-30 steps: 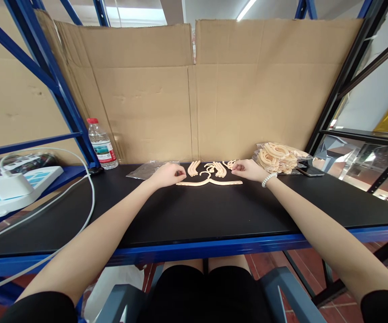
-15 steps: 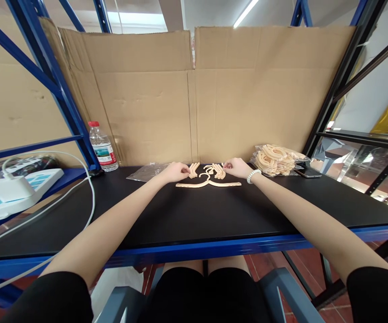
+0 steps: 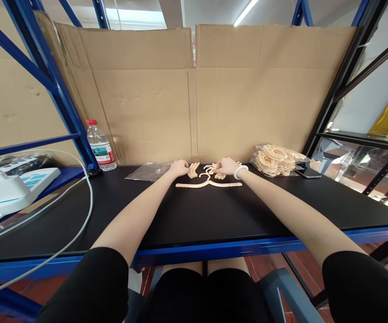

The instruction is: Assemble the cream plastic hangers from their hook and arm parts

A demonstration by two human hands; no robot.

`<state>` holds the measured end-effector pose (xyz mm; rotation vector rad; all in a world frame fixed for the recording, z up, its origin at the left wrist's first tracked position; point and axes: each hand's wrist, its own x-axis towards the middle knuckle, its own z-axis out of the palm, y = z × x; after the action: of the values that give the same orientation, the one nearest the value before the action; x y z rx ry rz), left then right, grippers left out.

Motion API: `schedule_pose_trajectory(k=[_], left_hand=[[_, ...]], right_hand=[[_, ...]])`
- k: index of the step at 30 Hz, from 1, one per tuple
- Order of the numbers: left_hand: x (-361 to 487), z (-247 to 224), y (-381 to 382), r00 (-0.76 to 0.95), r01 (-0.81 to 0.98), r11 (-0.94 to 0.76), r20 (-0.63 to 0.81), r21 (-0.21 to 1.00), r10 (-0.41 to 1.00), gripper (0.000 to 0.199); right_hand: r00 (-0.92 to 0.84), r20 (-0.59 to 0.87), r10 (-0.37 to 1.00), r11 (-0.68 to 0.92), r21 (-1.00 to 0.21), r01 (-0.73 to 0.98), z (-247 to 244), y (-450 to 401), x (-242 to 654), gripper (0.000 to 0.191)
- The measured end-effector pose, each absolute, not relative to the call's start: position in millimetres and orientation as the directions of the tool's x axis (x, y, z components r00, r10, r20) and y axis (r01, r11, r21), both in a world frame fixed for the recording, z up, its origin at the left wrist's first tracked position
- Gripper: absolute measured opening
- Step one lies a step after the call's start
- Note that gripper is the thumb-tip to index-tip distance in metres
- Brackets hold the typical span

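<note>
A pale wooden-coloured hanger point(image 3: 194, 185) lies flat on the black tabletop, its hook pointing away from me. Just behind it, several matching hangers point(image 3: 194, 169) lie in an overlapping row. My left hand point(image 3: 179, 167) is closed beside the left ends of that row; its fingertips are at the edge and what they pinch is hidden. Over the right half of the row, my right hand point(image 3: 227, 166) is closed with its fingertips at the hooks, covering part of the hangers; a hold on one is not clearly visible. A beaded bracelet point(image 3: 240, 171) circles my right wrist.
Flat clear plastic point(image 3: 149, 171) lies left of my left hand. A bag of beige hangers point(image 3: 277, 159) and a phone point(image 3: 309, 172) are at the right. A water bottle point(image 3: 101, 146), a power strip point(image 3: 35, 186) and a white cable point(image 3: 91, 193) occupy the left. Cardboard point(image 3: 140, 98) stands behind.
My right hand has moved left from the right ends of the row to near the hooks. My left hand has shifted slightly up and right. The front hanger stays put.
</note>
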<state>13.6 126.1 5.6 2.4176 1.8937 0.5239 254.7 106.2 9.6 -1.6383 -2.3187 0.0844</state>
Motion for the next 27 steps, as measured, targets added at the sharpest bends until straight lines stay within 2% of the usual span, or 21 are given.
schedule_pose_trajectory(k=[7,13,17,21,24,27], left_hand=[[15.3,-1.8,121.4,0.164,0.940,-0.226,0.243,0.255,0.956,0.019],[13.5,-3.0,118.1,0.127,0.946,-0.191,0.241,0.262,0.962,0.021],[15.8,-2.9,114.8,0.106,0.950,-0.170,0.243,0.261,0.964,0.024],[15.6,-1.2,113.9,0.057,0.953,-0.126,0.244,0.275,0.968,0.036],[11.5,1.7,114.1,0.022,0.950,-0.091,0.228,0.298,0.974,0.040],[6.7,3.5,113.5,0.002,0.941,-0.074,0.211,0.332,0.977,0.038]], right_hand=[[-0.258,0.205,0.944,0.307,-0.262,0.915,3.4,105.0,252.6,0.014],[-0.213,0.203,0.956,0.276,-0.365,0.889,4.3,103.4,258.1,0.016],[-0.161,0.245,0.956,0.261,-0.459,0.849,13.2,102.6,268.4,0.017],[-0.075,0.342,0.937,0.273,-0.578,0.769,22.2,101.8,278.7,0.010],[-0.003,0.401,0.916,0.299,-0.679,0.671,22.8,101.7,281.6,0.005],[0.038,0.396,0.918,0.317,-0.786,0.531,17.7,102.6,278.7,0.008]])
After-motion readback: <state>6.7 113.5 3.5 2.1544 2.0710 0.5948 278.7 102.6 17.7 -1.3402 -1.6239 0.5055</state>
